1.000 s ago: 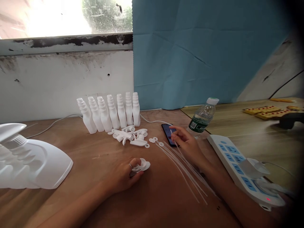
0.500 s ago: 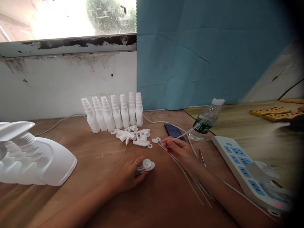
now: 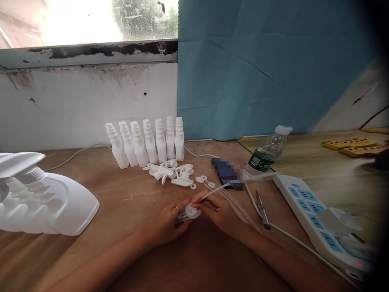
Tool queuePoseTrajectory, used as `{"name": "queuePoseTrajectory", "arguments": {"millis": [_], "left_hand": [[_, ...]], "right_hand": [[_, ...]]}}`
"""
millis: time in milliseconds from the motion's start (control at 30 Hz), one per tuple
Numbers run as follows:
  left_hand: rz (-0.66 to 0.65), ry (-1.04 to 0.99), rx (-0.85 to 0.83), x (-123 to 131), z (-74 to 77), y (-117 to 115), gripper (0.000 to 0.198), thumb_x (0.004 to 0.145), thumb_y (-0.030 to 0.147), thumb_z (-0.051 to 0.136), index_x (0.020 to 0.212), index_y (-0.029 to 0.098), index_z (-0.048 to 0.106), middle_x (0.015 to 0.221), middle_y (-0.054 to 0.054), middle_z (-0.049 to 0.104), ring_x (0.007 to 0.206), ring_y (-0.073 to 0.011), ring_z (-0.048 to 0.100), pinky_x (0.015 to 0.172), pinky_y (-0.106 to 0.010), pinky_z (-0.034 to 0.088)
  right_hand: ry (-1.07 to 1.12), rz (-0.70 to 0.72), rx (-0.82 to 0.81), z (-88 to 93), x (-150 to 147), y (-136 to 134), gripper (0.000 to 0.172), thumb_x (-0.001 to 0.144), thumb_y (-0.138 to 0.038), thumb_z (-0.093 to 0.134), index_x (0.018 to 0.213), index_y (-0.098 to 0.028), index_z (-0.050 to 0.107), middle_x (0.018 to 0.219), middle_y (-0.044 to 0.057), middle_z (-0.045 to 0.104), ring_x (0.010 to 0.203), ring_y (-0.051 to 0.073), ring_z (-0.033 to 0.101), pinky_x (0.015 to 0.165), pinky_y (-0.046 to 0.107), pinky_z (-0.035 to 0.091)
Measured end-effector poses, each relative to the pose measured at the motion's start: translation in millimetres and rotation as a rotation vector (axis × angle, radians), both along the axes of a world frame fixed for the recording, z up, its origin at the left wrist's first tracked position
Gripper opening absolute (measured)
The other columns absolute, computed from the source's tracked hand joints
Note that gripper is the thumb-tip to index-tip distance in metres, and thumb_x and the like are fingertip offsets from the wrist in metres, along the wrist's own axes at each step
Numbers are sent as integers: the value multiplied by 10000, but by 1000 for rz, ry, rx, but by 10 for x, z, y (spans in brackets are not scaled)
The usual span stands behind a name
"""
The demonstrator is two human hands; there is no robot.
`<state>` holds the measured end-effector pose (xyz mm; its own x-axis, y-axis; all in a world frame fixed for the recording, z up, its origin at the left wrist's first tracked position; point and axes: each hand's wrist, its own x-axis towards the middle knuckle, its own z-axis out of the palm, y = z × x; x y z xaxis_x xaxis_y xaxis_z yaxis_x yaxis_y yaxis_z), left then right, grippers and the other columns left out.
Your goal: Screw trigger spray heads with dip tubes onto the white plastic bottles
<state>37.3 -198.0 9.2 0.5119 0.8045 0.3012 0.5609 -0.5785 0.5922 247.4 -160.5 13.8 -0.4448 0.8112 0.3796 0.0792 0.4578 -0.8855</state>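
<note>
My left hand [image 3: 165,222] rests on the wooden table [image 3: 121,202], its fingers closed around a white spray-trigger cap [image 3: 190,212]. My right hand [image 3: 217,209] pinches a thin white dip tube [image 3: 214,191] and holds its end against the cap's opening. Several more tubes [image 3: 235,202] lie fanned out just right of my hands. Behind them sits a pile of white trigger caps [image 3: 172,175] with a few small white washers [image 3: 202,179] beside it. A row of several white bottles [image 3: 147,141] stands upright further back, near the wall.
A large white bottle [image 3: 45,198] lies on its side at the left. A phone [image 3: 227,172], a water bottle [image 3: 267,152], a screwdriver [image 3: 263,205] and a white-and-blue power strip [image 3: 316,215] occupy the right. Yellow blocks [image 3: 352,146] lie far right. A white cable [image 3: 75,154] runs along the back.
My right hand lifted a tube from near the phone and brought it leftward to the cap in my left hand. The left hand stayed almost still.
</note>
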Motion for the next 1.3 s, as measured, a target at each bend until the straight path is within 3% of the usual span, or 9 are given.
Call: {"name": "queuePoseTrajectory", "arguments": {"millis": [367, 600, 700, 833, 967, 1133, 1300], "left_hand": [[32, 60, -38, 17, 58, -30, 430, 880, 272, 560, 1297, 252, 461, 950, -19, 678, 803, -165, 638, 709, -255, 490], [72, 46, 3, 2, -73, -26, 378, 885, 314, 551, 1233, 227, 433, 858, 0, 639, 659, -137, 589, 601, -238, 447], [52, 66, 14, 0, -77, -19, 342, 892, 312, 541, 1211, 228, 452, 829, 5, 630, 647, -136, 581, 609, -238, 445], [24, 119, 3, 5, 10, -23, 273, 896, 292, 539, 1161, 230, 514, 821, -1, 633, 667, -143, 588, 657, -249, 457], [20, 126, -6, 7, 79, -34, 285, 897, 293, 539, 1177, 244, 520, 894, -9, 650, 719, -150, 609, 680, -251, 468], [26, 138, -4, 8, 81, -38, 229, 908, 298, 507, 1119, 215, 535, 904, -21, 651, 736, -165, 616, 663, -255, 463], [12, 127, -45, 8, 56, -36, 306, 905, 296, 515, 1205, 243, 495, 901, -9, 652, 708, -144, 601, 647, -241, 454]], "right_hand": [[-12, -19, 37, 29, 17, -31, 127, 912, -341, 612, 912, -215, 628, 842, 33, 645, 782, 177, 638, 723, 300, 550], [-35, -18, 239, 152, 3, -40, 90, 928, -256, 581, 856, -212, 613, 829, 28, 621, 764, 170, 614, 722, 303, 509], [-96, -13, 274, 175, 8, -60, 116, 953, -231, 524, 875, -211, 607, 821, 36, 630, 734, 168, 608, 690, 299, 503], [-105, -22, 302, 172, 12, -68, 153, 975, -198, 463, 899, -215, 596, 862, 41, 635, 802, 171, 623, 755, 303, 508], [-167, 6, 317, 175, 0, -45, 149, 964, -208, 488, 867, -207, 602, 816, 39, 634, 744, 168, 615, 693, 288, 505], [-85, -39, 327, 167, -17, -46, 148, 967, -212, 487, 881, -214, 607, 841, 38, 635, 775, 172, 631, 730, 300, 508], [-144, 9, 312, 166, -29, -54, 143, 950, -171, 507, 864, -216, 612, 812, 22, 637, 740, 158, 621, 692, 281, 493]]}}
